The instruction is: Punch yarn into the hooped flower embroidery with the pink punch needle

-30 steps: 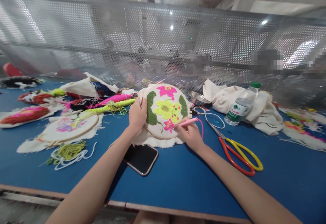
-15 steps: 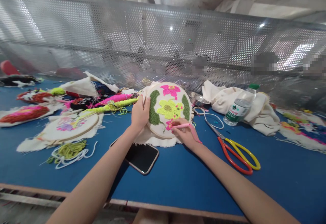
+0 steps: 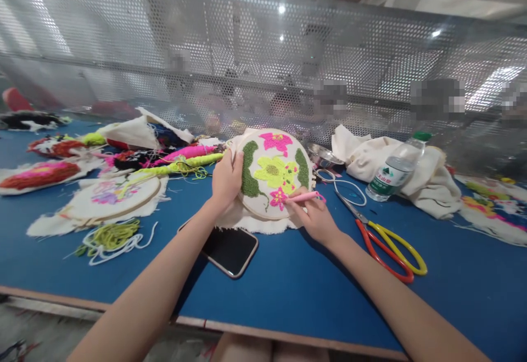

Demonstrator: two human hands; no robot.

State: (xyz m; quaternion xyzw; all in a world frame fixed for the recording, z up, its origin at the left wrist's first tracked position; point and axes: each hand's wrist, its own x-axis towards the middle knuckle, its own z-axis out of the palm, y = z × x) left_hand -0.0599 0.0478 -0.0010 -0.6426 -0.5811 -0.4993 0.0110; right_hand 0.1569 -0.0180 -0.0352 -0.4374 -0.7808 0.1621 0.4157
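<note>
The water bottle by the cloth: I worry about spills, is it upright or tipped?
Tipped. The water bottle leans back on the cream cloth, its green cap on and pointing up and right.

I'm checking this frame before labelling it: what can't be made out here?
Head view only:
- Tip of the pink punch needle: too small against the hoop.
- Right hand fingers: curled under the tool.
- Phone: partly covered by the left hand's forearm.
- Bottle label: too small to read.
</note>
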